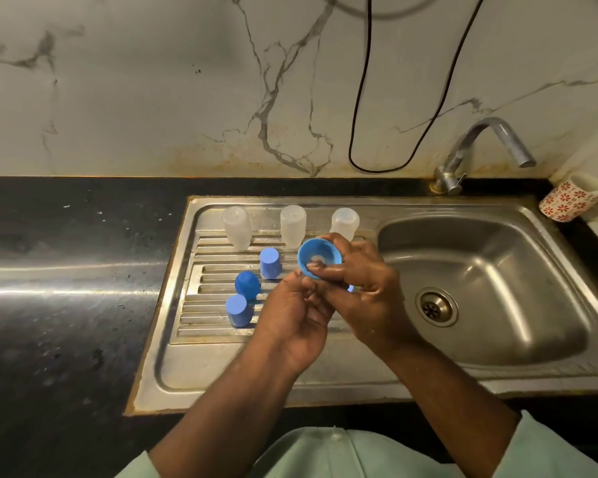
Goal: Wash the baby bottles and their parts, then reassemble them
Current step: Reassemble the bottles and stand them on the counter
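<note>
Three clear baby bottles [236, 227] [292, 225] [344, 222] stand upside down in a row at the back of the steel drainboard [218, 367]. Three blue caps [270, 263] [247, 284] [239, 310] sit on the ribs in front of them. Over the drainboard's right edge, my right hand [366, 301] grips a blue collar ring [318, 258] with its open side facing me; a pale teat shows inside it. My left hand [294, 315] is just below, its fingers meeting the right hand's under the ring; what they touch is hidden.
The sink basin [480, 270] with its drain [436, 307] lies to the right, a steel tap [477, 150] behind it. A patterned mug [567, 201] stands at the far right. Black countertop [66, 270] spreads left. A black cable [359, 98] hangs on the marble wall.
</note>
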`<action>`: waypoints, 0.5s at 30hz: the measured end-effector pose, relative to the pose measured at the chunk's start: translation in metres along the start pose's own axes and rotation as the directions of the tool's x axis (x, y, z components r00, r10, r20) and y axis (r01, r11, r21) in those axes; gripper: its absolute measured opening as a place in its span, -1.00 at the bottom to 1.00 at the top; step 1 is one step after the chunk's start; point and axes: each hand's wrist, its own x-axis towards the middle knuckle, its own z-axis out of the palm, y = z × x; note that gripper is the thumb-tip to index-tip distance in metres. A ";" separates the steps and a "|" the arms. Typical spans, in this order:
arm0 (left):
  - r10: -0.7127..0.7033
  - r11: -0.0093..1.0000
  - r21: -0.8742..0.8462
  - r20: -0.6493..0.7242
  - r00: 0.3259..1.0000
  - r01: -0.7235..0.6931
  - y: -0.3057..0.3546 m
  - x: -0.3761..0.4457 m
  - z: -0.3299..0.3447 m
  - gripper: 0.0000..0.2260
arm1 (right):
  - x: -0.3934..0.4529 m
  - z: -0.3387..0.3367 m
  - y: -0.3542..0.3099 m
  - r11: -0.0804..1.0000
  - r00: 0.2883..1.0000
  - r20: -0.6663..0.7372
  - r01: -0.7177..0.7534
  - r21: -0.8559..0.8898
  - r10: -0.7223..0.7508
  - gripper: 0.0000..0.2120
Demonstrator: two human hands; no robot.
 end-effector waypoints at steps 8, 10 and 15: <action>0.185 0.970 0.177 -0.072 0.980 -0.170 -0.007 0.000 0.001 -0.81 | -0.004 -0.001 -0.001 0.977 0.976 0.023 -0.215 -0.017 0.215 -0.83; 0.133 0.982 0.129 0.021 0.991 -0.134 -0.002 0.000 -0.003 -0.84 | 0.006 -0.008 0.000 0.915 0.923 0.133 -0.378 0.140 0.361 -0.74; -0.039 0.976 0.217 0.175 0.984 0.000 0.009 0.002 -0.011 -0.68 | 0.032 -0.030 0.006 0.834 0.801 0.338 -0.546 0.078 0.493 -0.69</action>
